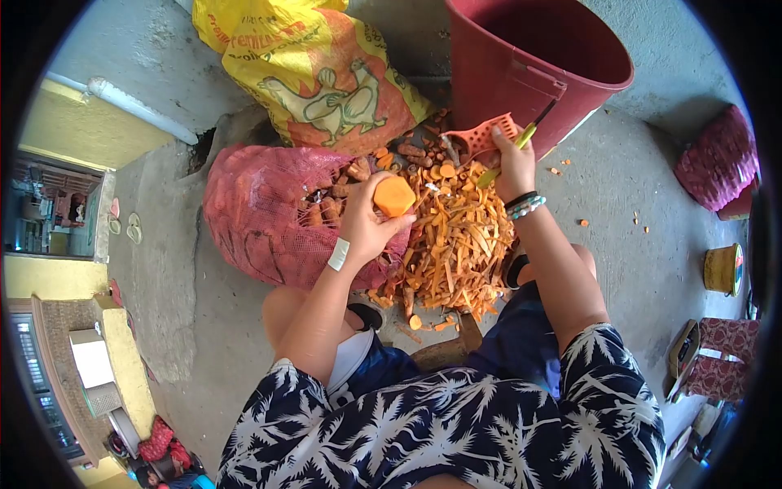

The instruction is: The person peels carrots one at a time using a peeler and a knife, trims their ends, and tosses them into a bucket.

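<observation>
A peeled orange carrot (394, 196), its flat cut end facing up, is in my left hand (366, 218), whose fingers wrap round it. My right hand (513, 167) grips an orange perforated tool (485, 140) together with a yellow-green handle (526, 135). Below and between my hands lies a heap of carrot peelings (456, 244). Left of the heap, under my left wrist, a red mesh sack (261, 216) holds unpeeled carrots (330, 210). Some carrot pieces lie at the heap's upper edge.
A yellow and orange printed sack (326, 90) leans at the back, beside a large dark red bin (497, 77). At the right are a purple mesh sack (718, 163) and a yellow bucket (720, 270). Slippers (133, 228) lie on the floor at the left.
</observation>
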Demonstrator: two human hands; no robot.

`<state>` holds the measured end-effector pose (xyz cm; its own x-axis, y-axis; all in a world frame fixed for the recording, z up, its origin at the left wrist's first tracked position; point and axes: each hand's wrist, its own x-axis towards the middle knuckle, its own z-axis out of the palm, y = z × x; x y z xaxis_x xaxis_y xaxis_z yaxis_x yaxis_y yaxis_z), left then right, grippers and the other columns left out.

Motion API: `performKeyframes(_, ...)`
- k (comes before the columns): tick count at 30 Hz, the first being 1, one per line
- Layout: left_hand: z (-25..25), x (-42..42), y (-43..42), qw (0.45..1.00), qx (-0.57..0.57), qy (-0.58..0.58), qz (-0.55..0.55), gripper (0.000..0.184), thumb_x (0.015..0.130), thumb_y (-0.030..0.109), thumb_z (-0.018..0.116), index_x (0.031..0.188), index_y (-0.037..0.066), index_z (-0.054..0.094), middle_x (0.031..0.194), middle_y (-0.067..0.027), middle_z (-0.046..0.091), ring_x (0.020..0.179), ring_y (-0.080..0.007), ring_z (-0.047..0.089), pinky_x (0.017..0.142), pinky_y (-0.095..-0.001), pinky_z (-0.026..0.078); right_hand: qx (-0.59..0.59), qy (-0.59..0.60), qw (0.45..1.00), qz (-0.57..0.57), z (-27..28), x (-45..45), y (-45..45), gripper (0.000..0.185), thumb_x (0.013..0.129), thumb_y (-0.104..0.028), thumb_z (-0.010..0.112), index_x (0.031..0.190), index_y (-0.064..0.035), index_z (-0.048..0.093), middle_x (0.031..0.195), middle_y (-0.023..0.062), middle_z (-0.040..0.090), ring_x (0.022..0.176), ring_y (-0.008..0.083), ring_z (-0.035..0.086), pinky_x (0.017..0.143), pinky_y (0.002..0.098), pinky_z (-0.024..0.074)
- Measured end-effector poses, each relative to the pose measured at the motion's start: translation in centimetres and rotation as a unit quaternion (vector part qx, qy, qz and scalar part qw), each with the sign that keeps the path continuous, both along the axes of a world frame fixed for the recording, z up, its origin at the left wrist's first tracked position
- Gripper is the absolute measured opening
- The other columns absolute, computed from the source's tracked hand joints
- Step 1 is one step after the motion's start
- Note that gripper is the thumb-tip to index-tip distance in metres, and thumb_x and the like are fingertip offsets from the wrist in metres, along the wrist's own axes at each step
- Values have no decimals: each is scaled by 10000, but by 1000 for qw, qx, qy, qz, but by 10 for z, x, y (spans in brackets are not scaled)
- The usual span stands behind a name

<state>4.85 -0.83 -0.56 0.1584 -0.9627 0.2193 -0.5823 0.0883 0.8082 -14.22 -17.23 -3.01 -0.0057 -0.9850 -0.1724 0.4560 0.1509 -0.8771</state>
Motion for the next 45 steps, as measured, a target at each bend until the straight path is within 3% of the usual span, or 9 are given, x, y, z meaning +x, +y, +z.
performKeyframes(7,18,-3,-4,944,-224,235,-55,565,687,-99,647,1118,98,339,1241,-200,425,1116,-262,480,910,-345,433,262,-265,921,114,1,10,39,110,912,-142,423,905,-96,522,699,-20,502,475,77,333,507,232,364)
performKeyframes(13,17,-11,-4,917,-179,346,-82,539,703,-60,643,1109,124,341,1224,-185,435,1130,-262,467,901,-367,439,200,-324,918,112,35,13,42,227,933,-192,386,1039,-58,536,783,21,556,511,77,356,664,293,443)
performKeyframes(17,18,-12,-5,775,-34,622,-111,413,817,165,609,1110,74,333,1132,-166,464,1020,-249,548,879,-362,465,168,-326,922,126,23,10,22,211,940,-175,381,1011,-48,534,806,26,570,513,72,354,616,204,425)
performKeyframes(23,-2,-15,-4,810,296,479,-164,491,761,161,613,1181,-6,419,918,-120,587,816,-216,608,745,-327,496,136,-238,935,223,18,7,14,76,915,-116,437,898,-107,511,803,12,562,508,74,338,570,214,425)
performKeyframes(29,-17,-18,-5,779,323,524,-120,449,712,98,638,1113,1,459,893,-115,583,763,-204,602,704,-318,505,-74,-25,986,145,32,1,-4,187,823,-66,606,973,-45,497,891,47,587,764,98,584,581,224,491)
performKeyframes(35,-6,-30,7,857,289,421,-64,534,672,44,669,1162,5,460,936,-34,540,816,-143,555,671,-268,482,-331,304,892,48,12,2,-5,346,680,-30,726,957,-34,519,836,48,587,797,151,592,685,295,504)
performKeyframes(39,-25,-19,16,954,228,194,-18,507,654,110,676,1107,-16,486,925,-115,611,791,-193,603,708,-321,478,-142,260,955,-21,19,-16,-36,346,682,-50,726,948,-36,506,827,79,608,776,202,620,612,308,513)
performKeyframes(42,-3,-25,15,975,206,-83,25,388,650,195,648,951,-2,502,811,-209,603,770,-374,586,662,-416,472,-341,362,867,29,8,24,35,449,619,-150,787,957,-42,512,867,128,608,1036,231,540,762,330,448)
performKeyframes(45,2,-28,19,969,192,-148,42,372,672,191,645,958,4,500,812,-196,607,767,-371,586,660,-427,470,-242,386,890,-3,-12,15,5,386,672,-108,742,977,-36,516,854,127,623,856,226,628,641,331,504)
